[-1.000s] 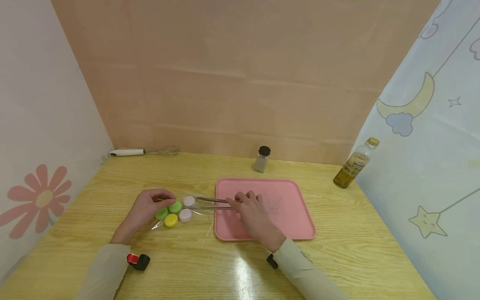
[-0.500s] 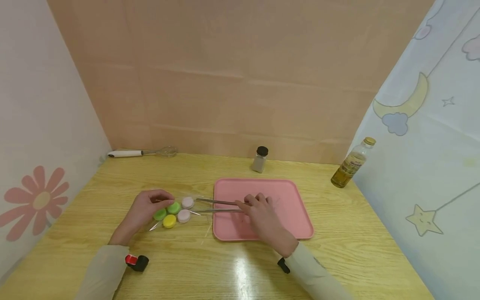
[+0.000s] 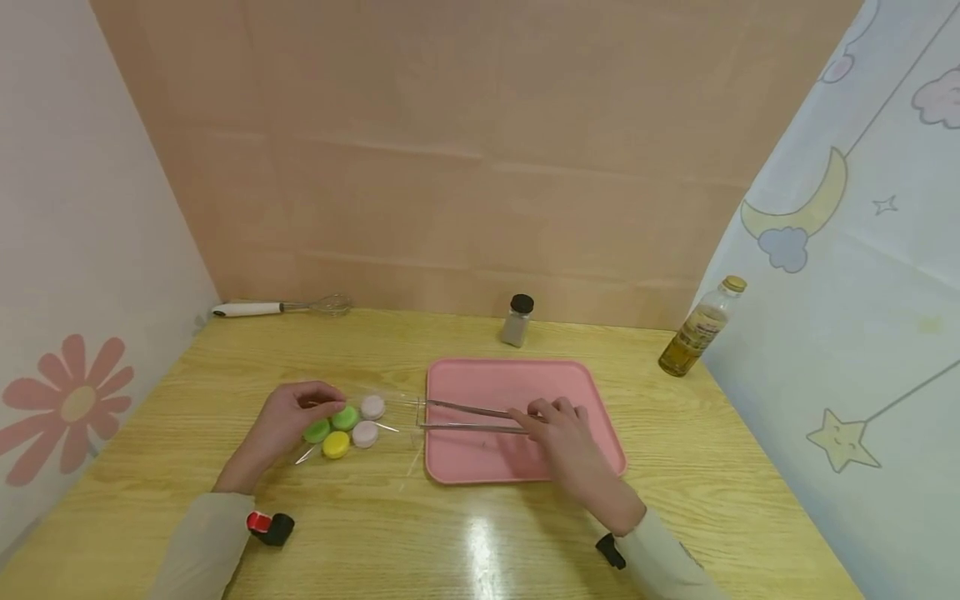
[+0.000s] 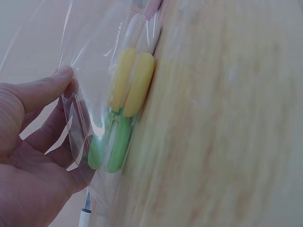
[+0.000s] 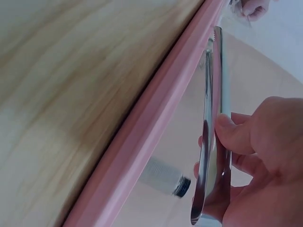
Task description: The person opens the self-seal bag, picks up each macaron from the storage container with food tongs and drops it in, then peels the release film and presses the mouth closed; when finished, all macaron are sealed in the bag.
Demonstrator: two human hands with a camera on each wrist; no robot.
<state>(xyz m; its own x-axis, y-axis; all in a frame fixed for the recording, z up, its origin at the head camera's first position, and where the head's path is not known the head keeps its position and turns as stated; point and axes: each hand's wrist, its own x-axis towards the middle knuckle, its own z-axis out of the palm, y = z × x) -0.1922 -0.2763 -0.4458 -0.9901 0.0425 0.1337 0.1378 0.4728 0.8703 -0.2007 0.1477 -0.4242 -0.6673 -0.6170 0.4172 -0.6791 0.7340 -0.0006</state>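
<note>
A clear plastic bag (image 4: 90, 52) lies on the table with several macarons in it: a yellow macaron (image 3: 336, 445), green ones (image 3: 345, 417) and pale pink ones (image 3: 372, 407). My left hand (image 3: 288, 421) pinches the bag's edge between thumb and fingers. Metal tongs (image 3: 480, 429) are held in my right hand (image 3: 572, 450), thumb on one side and fingers on the other, as the right wrist view shows. Their two arms stand apart above the pink tray (image 3: 480, 468), nothing between them. The tongs' tips are by the tray's left rim, near the bag's mouth.
Behind the tray stands a small jar with a black lid (image 3: 517, 321). A whisk (image 3: 281, 307) lies at the back left. An oil bottle (image 3: 693, 333) stands at the back right, by the patterned side panel. A brown sheet (image 3: 480, 183) closes off the back.
My right hand has drawn the tongs to the right, from beside the pale pink macarons to over the tray. The left hand keeps its pinch on the bag; the macarons stay in place.
</note>
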